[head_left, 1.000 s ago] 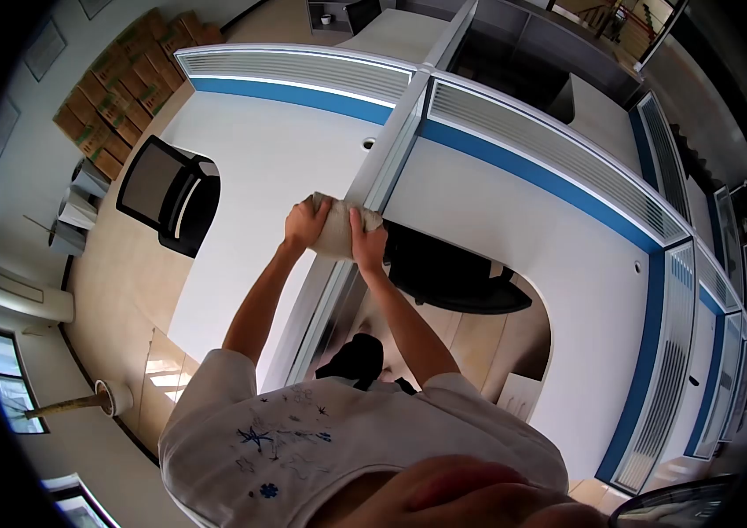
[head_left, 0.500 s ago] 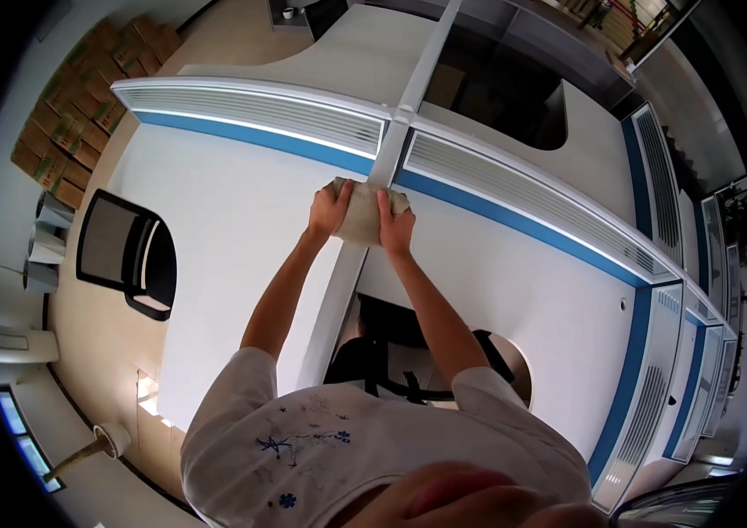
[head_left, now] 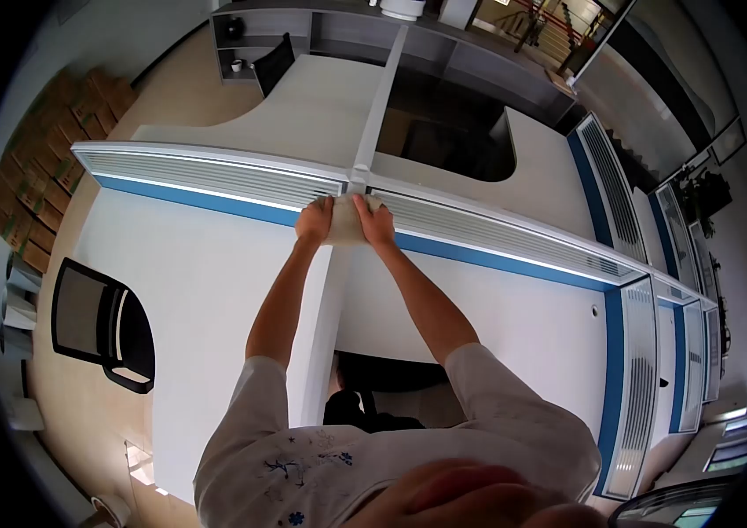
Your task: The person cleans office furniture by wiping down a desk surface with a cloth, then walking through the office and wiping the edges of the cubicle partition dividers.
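Observation:
A beige cloth [head_left: 346,223] is stretched between my two hands, over the top of the white divider [head_left: 329,304] that runs between two desks. My left hand [head_left: 314,221] grips its left edge, thumb on top. On the opposite edge, my right hand [head_left: 374,221] is closed in the same way. Both arms reach far forward, and the cloth lies close to where the divider meets the cross partition. What lies under the cloth is hidden.
Slatted partitions with blue bands [head_left: 497,229] cross ahead of me. White desktops [head_left: 206,299] spread on both sides. A black chair [head_left: 105,326] stands at left, with stacked cardboard boxes [head_left: 52,163] behind. Grey shelves [head_left: 338,31] line the back.
Both hands have pushed the cloth forward along the divider, nearer to the cross partition. My view has tilted up, bringing more of the back shelves into sight.

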Demonstrator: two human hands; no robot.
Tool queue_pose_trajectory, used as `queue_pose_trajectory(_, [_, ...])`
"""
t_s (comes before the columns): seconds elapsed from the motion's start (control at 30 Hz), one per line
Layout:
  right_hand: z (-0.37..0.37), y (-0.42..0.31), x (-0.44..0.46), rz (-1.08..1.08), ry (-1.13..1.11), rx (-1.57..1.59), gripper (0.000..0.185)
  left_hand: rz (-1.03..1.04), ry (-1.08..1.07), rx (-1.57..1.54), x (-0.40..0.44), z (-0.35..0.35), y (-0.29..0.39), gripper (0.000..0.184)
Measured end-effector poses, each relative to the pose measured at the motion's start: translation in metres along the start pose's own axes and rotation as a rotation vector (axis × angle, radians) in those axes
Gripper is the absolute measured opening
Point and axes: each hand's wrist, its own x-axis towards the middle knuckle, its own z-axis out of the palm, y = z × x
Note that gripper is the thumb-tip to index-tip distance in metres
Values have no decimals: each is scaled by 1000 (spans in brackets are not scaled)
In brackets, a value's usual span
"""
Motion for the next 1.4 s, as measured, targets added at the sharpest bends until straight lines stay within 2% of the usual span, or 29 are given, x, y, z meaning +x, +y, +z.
queue_pose_trajectory(0.07, [-8, -9, -18, 102, -5, -31, 84, -24, 8, 46, -14, -12, 8, 74])
queue_pose_trajectory(0.2, [-4, 8, -60, 117, 13, 76, 88, 6, 77, 13, -63, -30, 7, 76])
queue_pose_trajectory(0.27, [-18, -1, -109, 162, -54, 181, 91, 55, 84, -45, -95, -29, -16, 77])
queue_pose_trajectory(0.37, [-21, 2, -174, 253, -50, 122, 92, 141, 105, -153, -147, -36, -56, 76])
queue_pose_trajectory(0.57, [-36, 7, -319, 192, -130, 228, 93, 180, 174, -284, -294, -74, -107, 69])
queue_pose_trajectory(0.77, [-49, 9, -446, 97, -121, 318, 87, 155, 240, -208, -422, -118, -137, 69])
queue_pose_trajectory(0.87, [-53, 7, -507, 25, -113, 428, 82, 135, 245, -69, -486, -143, -148, 70])
queue_pose_trajectory(1.03, [-62, 20, -627, 58, -137, 529, 79, 114, 237, 73, -611, -183, -164, 70])
queue_pose_trajectory(1.1, [-56, 39, -665, 115, -208, 468, 74, 121, 196, 50, -650, -196, -177, 68])
queue_pose_trajectory(1.2, [-67, 37, -737, 26, -172, 548, 66, 142, 164, 64, -705, -212, -197, 67])
queue_pose_trajectory(1.3, [-89, 18, -808, 91, -147, 591, 60, 173, 149, 61, -754, -229, -213, 65])
queue_pose_trajectory(1.4, [-72, 36, -857, 62, -73, 424, 56, 204, 94, -99, -800, -249, -239, 63])
